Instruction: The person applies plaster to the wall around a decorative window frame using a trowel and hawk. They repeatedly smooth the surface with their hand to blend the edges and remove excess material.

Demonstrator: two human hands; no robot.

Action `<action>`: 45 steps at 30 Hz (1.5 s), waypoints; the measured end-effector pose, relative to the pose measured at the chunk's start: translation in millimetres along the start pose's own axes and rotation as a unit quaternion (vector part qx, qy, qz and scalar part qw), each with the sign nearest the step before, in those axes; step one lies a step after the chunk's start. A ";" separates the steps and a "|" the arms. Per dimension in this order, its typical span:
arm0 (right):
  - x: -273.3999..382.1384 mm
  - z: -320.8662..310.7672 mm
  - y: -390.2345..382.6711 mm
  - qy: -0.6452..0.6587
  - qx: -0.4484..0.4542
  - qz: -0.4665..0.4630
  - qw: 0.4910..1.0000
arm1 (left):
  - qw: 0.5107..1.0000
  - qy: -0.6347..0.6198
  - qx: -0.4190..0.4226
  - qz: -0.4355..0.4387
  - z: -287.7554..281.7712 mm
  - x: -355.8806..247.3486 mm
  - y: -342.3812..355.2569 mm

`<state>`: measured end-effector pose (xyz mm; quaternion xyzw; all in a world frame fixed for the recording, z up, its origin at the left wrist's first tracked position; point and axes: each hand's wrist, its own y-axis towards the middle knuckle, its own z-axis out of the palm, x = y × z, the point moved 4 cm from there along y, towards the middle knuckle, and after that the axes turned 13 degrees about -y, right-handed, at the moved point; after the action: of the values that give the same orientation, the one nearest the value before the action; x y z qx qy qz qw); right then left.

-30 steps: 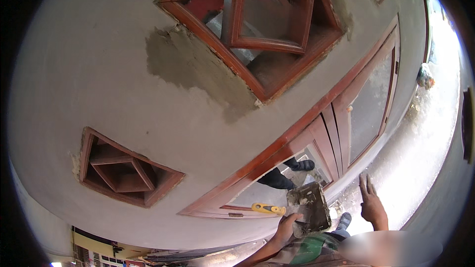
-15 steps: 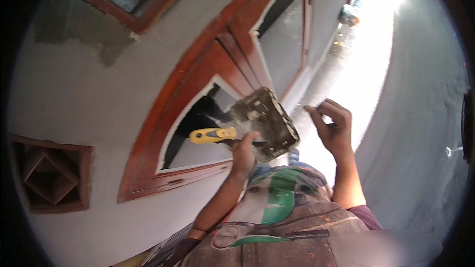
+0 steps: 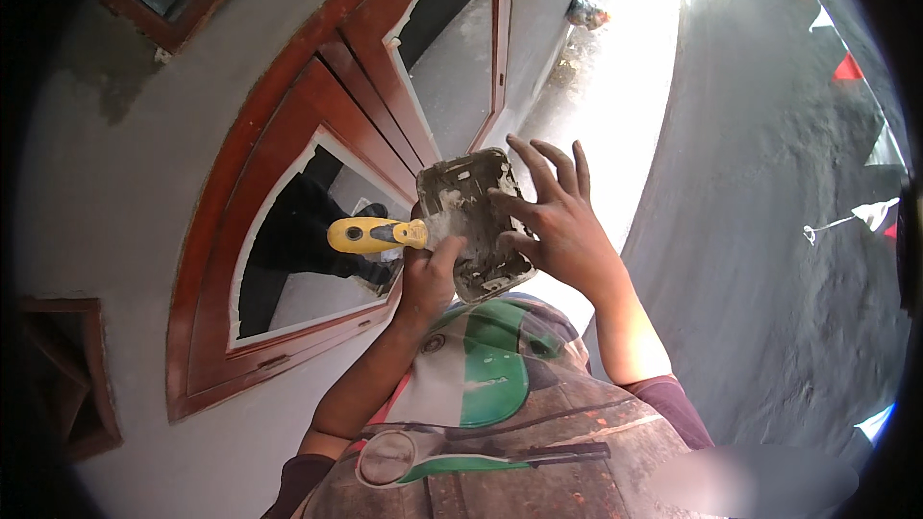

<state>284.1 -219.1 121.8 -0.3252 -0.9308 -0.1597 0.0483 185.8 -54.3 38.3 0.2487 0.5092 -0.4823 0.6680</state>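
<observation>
A mortar-smeared dark rectangular tray is held up in front of my body by my left hand, whose thumb lies over its near left side. A scraper with a yellow handle rests across the tray's left edge by that hand, its blade lying inside the tray. My right hand is at the tray's right side with fingers spread, the lower fingertips over the tray's inside; whether they touch it I cannot tell.
Red-brown double doors with glass panes stand in the grey wall on the left, near small framed openings. A pale strip of ground runs beside a dark wall with red and white bunting. A bundled object lies farther along.
My view has turned down along the passage. The tray and my left hand have come higher in the picture, and my right hand has moved left onto the tray's side, its fingers spreading.
</observation>
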 end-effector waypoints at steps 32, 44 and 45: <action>74.2 -4.6 108.2 0.590 -0.062 0.000 0.805 | 0.989 0.037 -0.120 -0.076 -91.3 32.1 -33.0; 180.5 -51.3 223.1 0.365 -0.460 -0.107 0.802 | 0.952 0.121 -0.282 -0.017 -122.4 0.3 -85.2; 183.9 -50.7 225.6 0.357 -0.470 -0.100 0.801 | 0.954 0.119 -0.276 0.016 -125.8 0.4 -87.8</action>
<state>279.3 39.2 265.3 -0.1330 -0.6862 -0.6861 0.2018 51.6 13.1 6.9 0.1178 0.6942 -0.2790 0.6530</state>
